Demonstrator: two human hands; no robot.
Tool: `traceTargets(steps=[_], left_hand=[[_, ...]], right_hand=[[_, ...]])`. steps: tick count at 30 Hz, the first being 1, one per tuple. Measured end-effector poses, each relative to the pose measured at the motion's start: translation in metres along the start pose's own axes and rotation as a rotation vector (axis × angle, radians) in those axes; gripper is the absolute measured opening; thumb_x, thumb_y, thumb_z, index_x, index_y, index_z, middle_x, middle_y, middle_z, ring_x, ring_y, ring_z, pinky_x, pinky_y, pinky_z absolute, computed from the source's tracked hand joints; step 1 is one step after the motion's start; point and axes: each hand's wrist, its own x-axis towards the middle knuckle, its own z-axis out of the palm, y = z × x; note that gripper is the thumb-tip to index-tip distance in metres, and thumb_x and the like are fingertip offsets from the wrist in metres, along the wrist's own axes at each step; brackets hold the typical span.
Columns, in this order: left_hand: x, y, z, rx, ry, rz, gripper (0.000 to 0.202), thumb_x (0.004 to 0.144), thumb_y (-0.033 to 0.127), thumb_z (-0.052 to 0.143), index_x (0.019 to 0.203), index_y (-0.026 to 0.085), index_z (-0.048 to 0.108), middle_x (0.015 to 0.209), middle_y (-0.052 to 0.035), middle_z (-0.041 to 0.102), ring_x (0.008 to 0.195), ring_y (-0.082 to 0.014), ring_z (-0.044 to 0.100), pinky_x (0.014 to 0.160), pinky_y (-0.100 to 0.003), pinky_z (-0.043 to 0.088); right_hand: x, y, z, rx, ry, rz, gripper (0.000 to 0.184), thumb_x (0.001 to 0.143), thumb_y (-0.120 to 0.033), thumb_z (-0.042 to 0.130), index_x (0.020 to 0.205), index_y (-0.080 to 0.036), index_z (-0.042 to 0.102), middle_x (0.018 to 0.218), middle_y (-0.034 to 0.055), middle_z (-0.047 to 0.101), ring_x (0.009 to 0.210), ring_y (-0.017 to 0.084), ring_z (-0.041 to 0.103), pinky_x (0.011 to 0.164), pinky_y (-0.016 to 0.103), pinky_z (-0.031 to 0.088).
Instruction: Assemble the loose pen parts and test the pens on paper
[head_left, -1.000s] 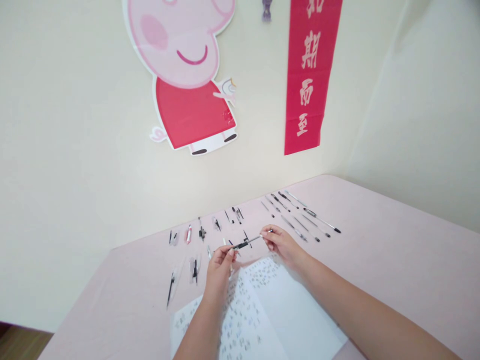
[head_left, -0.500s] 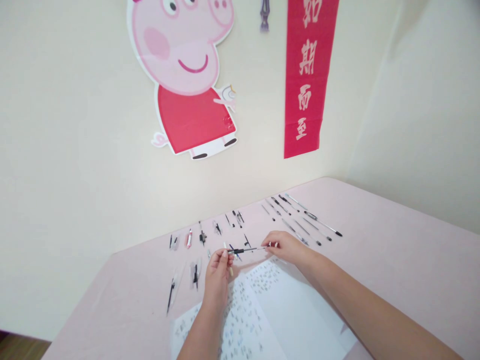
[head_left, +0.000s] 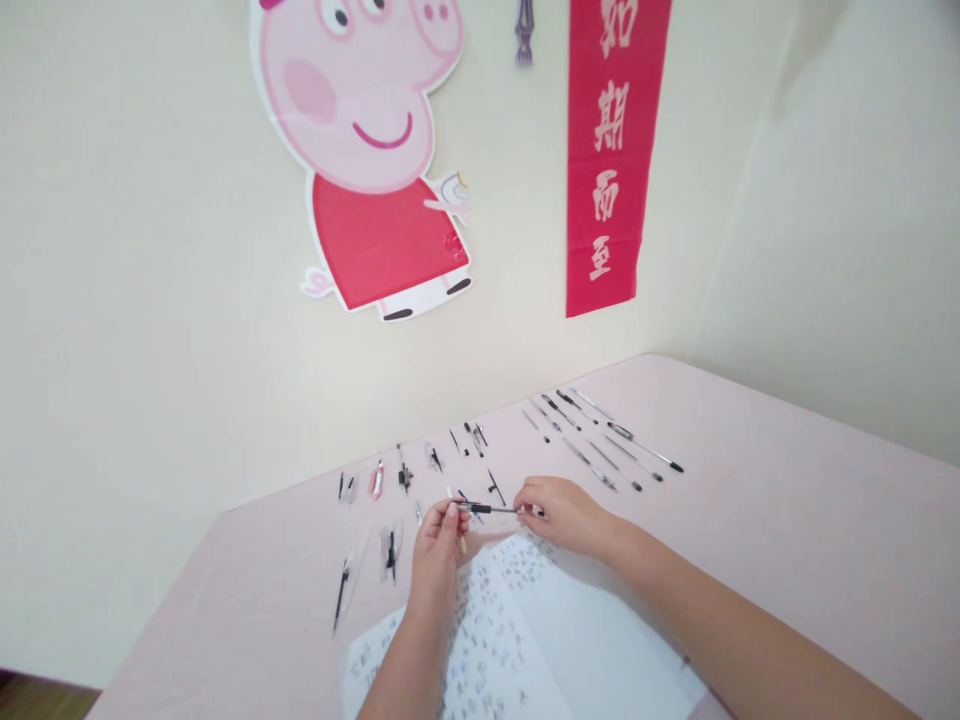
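My left hand (head_left: 436, 545) and my right hand (head_left: 559, 512) hold a thin black-gripped pen (head_left: 491, 509) between them, one at each end, just above the pink table (head_left: 750, 520). Both hands pinch it with closed fingers. The pen lies roughly level over the far edge of an open sheet of handwritten paper (head_left: 525, 640). Behind the hands, small pen parts and caps (head_left: 405, 470) lie spread in a row. To the right of them, several whole pens and refills (head_left: 600, 430) lie side by side.
Two clear pen barrels (head_left: 367, 560) lie on the table left of my left hand. A cartoon pig cut-out (head_left: 375, 150) and a red banner (head_left: 611, 150) hang on the cream wall. The table meets the wall at the back and at the right.
The pen has dropped from a tilt to nearly level and sits lower. My right hand has moved down and toward the left hand. The view has tipped slightly upward.
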Motion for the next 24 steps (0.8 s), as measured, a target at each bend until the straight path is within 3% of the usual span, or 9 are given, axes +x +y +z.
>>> traceTargets(steps=[5, 8, 14, 18, 24], left_hand=[[-0.002, 0.002, 0.001, -0.010, -0.028, -0.030, 0.042, 0.067, 0.040, 0.069, 0.101, 0.018, 0.059, 0.073, -0.0010, 0.062, 0.062, -0.0072, 0.053, 0.056, -0.017, 0.040], [-0.003, 0.004, 0.002, 0.032, -0.012, -0.009, 0.047, 0.069, 0.042, 0.067, 0.108, 0.020, 0.055, 0.074, -0.0008, 0.062, 0.062, -0.0076, 0.053, 0.059, -0.018, 0.041], [-0.007, 0.001, 0.003, 0.241, -0.052, 0.059, 0.035, 0.071, 0.045, 0.063, 0.096, 0.020, 0.060, 0.073, -0.0013, 0.061, 0.060, -0.0095, 0.053, 0.057, -0.021, 0.042], [-0.010, -0.002, 0.002, 0.503, -0.151, 0.191, 0.028, 0.075, 0.042, 0.058, 0.089, 0.019, 0.064, 0.075, -0.0036, 0.062, 0.068, -0.0144, 0.056, 0.062, -0.025, 0.043], [-0.011, -0.002, 0.001, 0.869, -0.327, 0.381, 0.025, 0.082, 0.035, 0.047, 0.080, 0.017, 0.065, 0.072, -0.0042, 0.063, 0.067, -0.0159, 0.055, 0.063, -0.028, 0.041]], right_hand=[[0.001, 0.001, 0.000, 0.030, 0.008, 0.010, 0.013, 0.078, -0.018, 0.053, 0.081, -0.018, 0.066, 0.081, 0.0047, 0.062, 0.075, 0.015, 0.057, 0.069, 0.024, 0.039], [0.002, 0.010, -0.004, -0.006, 0.016, 0.117, 0.014, 0.077, -0.016, 0.052, 0.078, -0.017, 0.067, 0.080, 0.0058, 0.063, 0.074, 0.016, 0.057, 0.068, 0.024, 0.038], [-0.003, 0.036, -0.016, -0.131, -0.056, 0.407, 0.028, 0.071, -0.007, 0.052, 0.095, -0.014, 0.066, 0.084, 0.0102, 0.067, 0.078, 0.020, 0.060, 0.069, 0.027, 0.038], [-0.009, 0.042, -0.022, -0.272, -0.121, 0.519, 0.024, 0.073, -0.004, 0.048, 0.087, -0.010, 0.066, 0.090, 0.0171, 0.066, 0.083, 0.023, 0.061, 0.068, 0.028, 0.038], [-0.007, 0.037, -0.030, -0.326, -0.229, 0.575, 0.029, 0.074, 0.000, 0.046, 0.095, -0.007, 0.065, 0.104, 0.0194, 0.064, 0.098, 0.026, 0.059, 0.078, 0.028, 0.040]])
